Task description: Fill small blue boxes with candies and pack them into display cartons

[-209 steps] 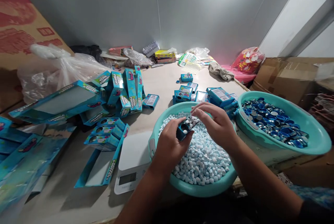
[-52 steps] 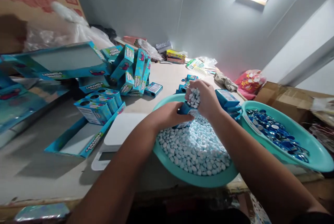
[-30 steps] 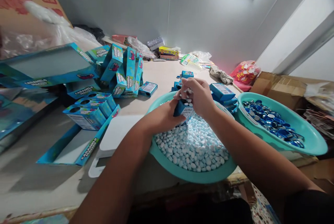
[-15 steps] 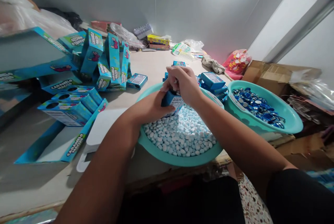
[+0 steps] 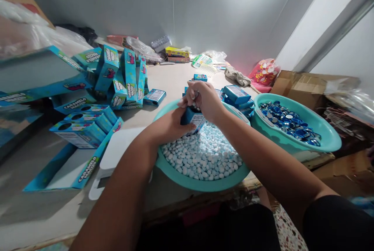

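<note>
Head view: left hand above pellet basin, its grip wrapped around 1 small blue box, pinching it by the sides, thumb along the near edge. Box slightly tilted, over the basin's far-left part, mouth up. Right hand over the box mouth, its grip curled in around a few pellets, some showing at the opening; can't tell how many it has. Basin's well loaded, white and pale blue, dished toward the middle.

Outward from the basin: white scale just left, mostly behind the forearm, display partly covered. Further left, open blue tray with 3 boxes at its far end, round holes on top. Far left of basin, heap of blue cartons, plus 1 box lying flat nearer the basin. Just beyond basin, stacked blue boxes, right side; 1 more further back. Right of basin, 2nd teal basin full of blue and silver caps. Well behind basin on the bench: grey cloth, red floral bag past it.
</note>
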### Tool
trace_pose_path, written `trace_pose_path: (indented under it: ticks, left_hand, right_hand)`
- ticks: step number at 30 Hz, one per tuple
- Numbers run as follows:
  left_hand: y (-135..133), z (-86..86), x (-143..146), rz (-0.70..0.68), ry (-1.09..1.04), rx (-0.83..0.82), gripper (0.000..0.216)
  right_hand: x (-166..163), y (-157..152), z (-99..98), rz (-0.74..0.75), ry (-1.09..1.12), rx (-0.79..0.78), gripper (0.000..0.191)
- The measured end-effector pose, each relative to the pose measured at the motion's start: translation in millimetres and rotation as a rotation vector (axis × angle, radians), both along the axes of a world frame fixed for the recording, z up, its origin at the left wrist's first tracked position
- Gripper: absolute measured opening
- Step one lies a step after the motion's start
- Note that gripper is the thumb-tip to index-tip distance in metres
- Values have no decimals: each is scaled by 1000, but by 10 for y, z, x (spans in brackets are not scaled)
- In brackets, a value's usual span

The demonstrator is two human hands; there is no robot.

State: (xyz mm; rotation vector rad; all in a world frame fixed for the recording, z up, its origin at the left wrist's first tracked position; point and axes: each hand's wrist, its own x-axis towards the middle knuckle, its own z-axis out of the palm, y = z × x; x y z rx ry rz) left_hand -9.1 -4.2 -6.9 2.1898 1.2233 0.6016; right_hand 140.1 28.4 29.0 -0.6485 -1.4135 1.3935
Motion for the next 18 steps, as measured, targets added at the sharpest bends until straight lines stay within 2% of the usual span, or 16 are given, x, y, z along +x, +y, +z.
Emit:
trace_pose_path:
  ticks: [5,12,15,18]
  left_hand:
    - [-11,2,-7,7,30,64,63]
    - [42,-91,-25,-32,-42,95,55]
    - [25,-66,-17,15,-6,56,51]
    - [9,-48,-6,30,-10,74,57]
  right_hand:
    - [13,25,-13,72,75,-13,46]
    - [43,-52,-3,165,-3,49,53]
    - [53,-92,8,125,-60,107,59]
    - [46,-111,17,48,-52,93,48]
